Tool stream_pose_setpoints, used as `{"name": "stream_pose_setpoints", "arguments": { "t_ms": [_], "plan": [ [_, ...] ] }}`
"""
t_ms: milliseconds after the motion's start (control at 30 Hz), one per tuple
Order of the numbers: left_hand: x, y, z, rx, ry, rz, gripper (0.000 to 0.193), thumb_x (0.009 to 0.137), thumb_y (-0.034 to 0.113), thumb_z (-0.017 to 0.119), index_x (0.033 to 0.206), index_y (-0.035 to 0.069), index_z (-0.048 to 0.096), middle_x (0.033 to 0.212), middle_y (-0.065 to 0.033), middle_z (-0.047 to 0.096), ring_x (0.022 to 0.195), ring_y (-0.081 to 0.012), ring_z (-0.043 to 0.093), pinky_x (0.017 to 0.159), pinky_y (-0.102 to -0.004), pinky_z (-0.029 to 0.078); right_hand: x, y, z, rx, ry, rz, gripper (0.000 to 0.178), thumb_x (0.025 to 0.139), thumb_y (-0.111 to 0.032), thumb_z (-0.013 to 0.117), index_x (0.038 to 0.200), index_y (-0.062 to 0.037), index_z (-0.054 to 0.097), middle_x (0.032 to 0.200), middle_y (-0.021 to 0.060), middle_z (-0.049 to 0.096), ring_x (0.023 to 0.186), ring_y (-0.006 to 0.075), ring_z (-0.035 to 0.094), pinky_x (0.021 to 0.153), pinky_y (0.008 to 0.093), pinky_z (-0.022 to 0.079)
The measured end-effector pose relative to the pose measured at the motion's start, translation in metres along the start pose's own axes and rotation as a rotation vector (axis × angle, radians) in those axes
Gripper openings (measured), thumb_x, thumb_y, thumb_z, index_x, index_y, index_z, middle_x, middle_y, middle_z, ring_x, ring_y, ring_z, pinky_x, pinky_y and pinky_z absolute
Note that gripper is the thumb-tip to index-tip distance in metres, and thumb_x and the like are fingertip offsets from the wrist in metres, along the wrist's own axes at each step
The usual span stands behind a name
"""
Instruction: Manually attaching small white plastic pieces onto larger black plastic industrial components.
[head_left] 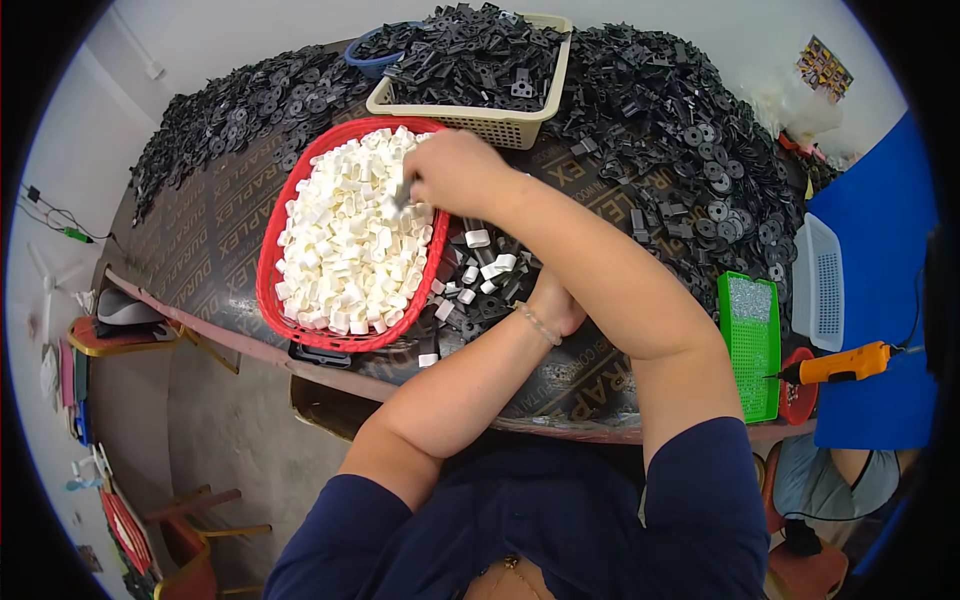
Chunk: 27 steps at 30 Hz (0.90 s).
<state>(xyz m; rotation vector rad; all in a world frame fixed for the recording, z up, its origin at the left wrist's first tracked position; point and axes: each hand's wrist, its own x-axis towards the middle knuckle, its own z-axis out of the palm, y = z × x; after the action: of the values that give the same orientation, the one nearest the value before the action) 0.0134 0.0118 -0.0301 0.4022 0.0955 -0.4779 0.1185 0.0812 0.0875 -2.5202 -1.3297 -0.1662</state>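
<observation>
My right hand (452, 172) reaches over the right rim of a red plastic basket (268, 290) heaped with small white plastic sleeves (350, 240). Its fingers are bent together, and a blurred greyish piece shows at the fingertips; its kind is unclear. Beneath my right forearm lies my left hand (560, 305), with a beaded bracelet (540, 325) at the wrist. The forearm covers its fingers, so what they hold cannot be seen. Between that hand and the basket are loose white sleeves (497, 266) among small black plastic parts (490, 305).
A cream basket (500, 128) full of black parts stands at the back, beside a blue bowl (372, 66). Piles of black parts (700, 150) spread along the far side. At right are a green tray (750, 365), a white basket (820, 285) and an orange electric screwdriver (845, 363).
</observation>
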Motion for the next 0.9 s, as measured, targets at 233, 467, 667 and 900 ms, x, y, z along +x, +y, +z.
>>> {"name": "stream_pose_setpoints", "arguments": {
  "t_ms": [233,467,667,900],
  "plan": [
    [-0.002,-0.005,0.013,0.121,0.083,-0.011,0.035,0.103,0.033,0.047,0.122,0.006,0.059,0.115,-0.0051,0.068,0.106,-0.0198,0.064,0.096,-0.0388,0.049,-0.026,0.055,0.007,0.131,0.292,0.276,0.026,0.083,-0.027,0.070,0.091,-0.0025,0.073,0.086,0.0161,0.070,0.086,0.0345,0.067,0.079,0.0441,0.053],
    [0.002,-0.003,0.004,0.132,0.115,-0.046,0.030,0.104,0.035,0.045,0.112,0.009,0.058,0.099,-0.0057,0.068,0.090,-0.0194,0.065,0.078,-0.0320,0.050,-0.024,0.094,-0.039,0.166,0.853,0.236,0.016,0.089,-0.017,0.062,0.090,-0.0035,0.070,0.088,0.0151,0.070,0.082,0.0340,0.067,0.075,0.0407,0.053],
    [0.000,-0.001,0.007,0.142,0.134,-0.068,0.027,0.102,0.032,0.050,0.113,0.008,0.056,0.093,-0.0062,0.065,0.090,-0.0211,0.065,0.074,-0.0308,0.049,-0.084,0.219,-0.034,-0.326,0.131,0.717,0.037,0.083,-0.032,0.072,0.109,-0.0052,0.071,0.106,0.0183,0.071,0.101,0.0353,0.067,0.090,0.0445,0.051],
    [-0.001,0.000,0.003,0.163,0.144,-0.082,0.025,0.101,0.029,0.052,0.113,0.008,0.056,0.094,-0.0064,0.065,0.091,-0.0211,0.065,0.074,-0.0309,0.048,-0.164,0.194,0.007,-0.300,0.064,0.627,0.060,0.074,-0.032,0.082,0.123,-0.0036,0.065,0.124,0.0205,0.064,0.118,0.0361,0.058,0.100,0.0434,0.049]
  ]
}}
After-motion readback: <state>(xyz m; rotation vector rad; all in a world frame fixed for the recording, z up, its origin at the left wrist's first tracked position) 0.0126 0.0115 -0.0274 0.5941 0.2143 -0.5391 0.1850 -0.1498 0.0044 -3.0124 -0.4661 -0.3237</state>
